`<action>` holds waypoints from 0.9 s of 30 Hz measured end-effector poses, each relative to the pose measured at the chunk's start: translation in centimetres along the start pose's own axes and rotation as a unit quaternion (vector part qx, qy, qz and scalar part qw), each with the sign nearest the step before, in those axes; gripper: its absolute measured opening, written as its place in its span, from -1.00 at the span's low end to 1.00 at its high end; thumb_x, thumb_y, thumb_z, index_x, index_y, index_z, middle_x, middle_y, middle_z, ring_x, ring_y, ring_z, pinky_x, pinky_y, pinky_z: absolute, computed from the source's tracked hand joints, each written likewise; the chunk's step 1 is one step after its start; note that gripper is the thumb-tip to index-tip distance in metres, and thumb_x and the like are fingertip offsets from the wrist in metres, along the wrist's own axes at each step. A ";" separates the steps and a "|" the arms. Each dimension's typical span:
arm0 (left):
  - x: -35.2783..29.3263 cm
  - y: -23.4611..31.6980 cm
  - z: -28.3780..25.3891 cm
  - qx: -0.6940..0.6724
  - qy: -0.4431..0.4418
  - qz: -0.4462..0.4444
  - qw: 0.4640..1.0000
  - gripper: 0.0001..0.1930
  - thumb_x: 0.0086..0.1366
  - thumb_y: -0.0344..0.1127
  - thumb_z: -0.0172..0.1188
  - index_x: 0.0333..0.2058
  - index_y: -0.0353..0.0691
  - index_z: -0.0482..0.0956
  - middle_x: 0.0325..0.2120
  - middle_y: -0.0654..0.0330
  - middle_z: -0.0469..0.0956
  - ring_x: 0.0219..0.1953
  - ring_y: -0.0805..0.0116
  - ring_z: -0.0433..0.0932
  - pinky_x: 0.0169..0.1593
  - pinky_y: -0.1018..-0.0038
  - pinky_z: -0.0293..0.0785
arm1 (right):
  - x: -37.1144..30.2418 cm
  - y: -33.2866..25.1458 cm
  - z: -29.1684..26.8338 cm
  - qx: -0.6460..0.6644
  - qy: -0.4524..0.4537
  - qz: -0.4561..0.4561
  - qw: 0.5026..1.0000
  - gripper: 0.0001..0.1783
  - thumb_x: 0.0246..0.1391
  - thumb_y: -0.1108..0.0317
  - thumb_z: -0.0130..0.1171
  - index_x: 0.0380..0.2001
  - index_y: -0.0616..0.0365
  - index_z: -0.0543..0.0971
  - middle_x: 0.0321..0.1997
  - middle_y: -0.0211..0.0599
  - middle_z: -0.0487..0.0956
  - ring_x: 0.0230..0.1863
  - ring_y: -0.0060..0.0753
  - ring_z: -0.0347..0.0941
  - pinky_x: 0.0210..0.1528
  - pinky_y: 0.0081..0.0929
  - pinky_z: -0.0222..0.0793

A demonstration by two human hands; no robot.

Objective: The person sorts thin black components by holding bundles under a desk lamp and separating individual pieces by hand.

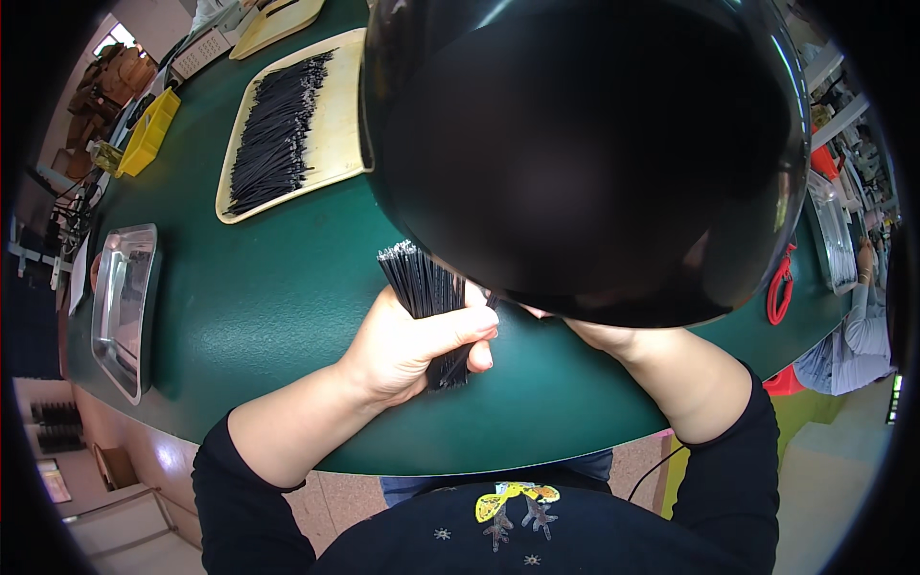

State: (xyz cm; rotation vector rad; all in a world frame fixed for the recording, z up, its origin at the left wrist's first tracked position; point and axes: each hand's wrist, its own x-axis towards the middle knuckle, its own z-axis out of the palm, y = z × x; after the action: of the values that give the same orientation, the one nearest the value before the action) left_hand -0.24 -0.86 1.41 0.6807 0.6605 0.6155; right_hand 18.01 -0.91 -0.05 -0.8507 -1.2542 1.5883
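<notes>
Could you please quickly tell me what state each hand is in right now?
Left hand: closed around a bundle of thin black strands.
Right hand: cannot be told; a large black dome hides most of it.

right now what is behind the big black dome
The right hand is behind the dome, mostly covered; green table shows on either side; anything else behind is hidden.
</notes>
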 end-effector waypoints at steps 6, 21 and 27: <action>-0.1 -0.1 -0.2 -0.033 -0.042 -0.004 0.999 -0.92 0.07 -0.47 0.09 -0.56 -0.32 0.42 -0.72 0.18 0.43 -0.64 0.49 0.43 -0.52 0.61 0.37 | -0.6 -1.6 0.0 0.051 -0.029 -0.039 0.998 -0.90 -0.07 0.57 -0.12 -0.47 0.23 0.41 -0.66 -0.37 0.39 -0.63 -0.64 0.28 -0.59 -0.72 0.18; -0.4 0.1 -0.8 -0.033 -0.009 -0.012 0.999 -0.90 0.08 -0.49 0.09 -0.40 -0.37 0.42 -0.57 0.13 0.48 -0.55 0.42 0.52 -0.45 0.59 0.48 | -0.2 -0.8 -0.2 0.081 -0.028 0.077 0.993 -0.91 -0.10 0.43 0.01 -0.59 0.18 0.46 -0.59 -0.42 0.42 -0.56 -0.65 0.31 -0.50 -0.69 0.21; -0.1 -0.1 0.3 -0.044 -0.017 -0.024 0.999 -0.85 0.12 -0.46 0.05 -0.33 -0.40 0.41 -0.51 0.06 0.50 -0.45 0.32 0.54 -0.35 0.52 0.50 | -0.7 -0.9 0.5 -0.097 -0.002 0.100 0.990 -0.87 -0.07 0.46 0.00 -0.61 0.23 0.49 -0.63 -0.44 0.45 -0.57 -0.66 0.31 -0.48 -0.69 0.24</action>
State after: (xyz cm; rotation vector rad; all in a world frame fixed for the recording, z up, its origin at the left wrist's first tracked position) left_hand -0.02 -1.07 1.54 0.5910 0.6124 0.5837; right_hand 18.00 -1.64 0.91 -1.1260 -1.3777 1.6415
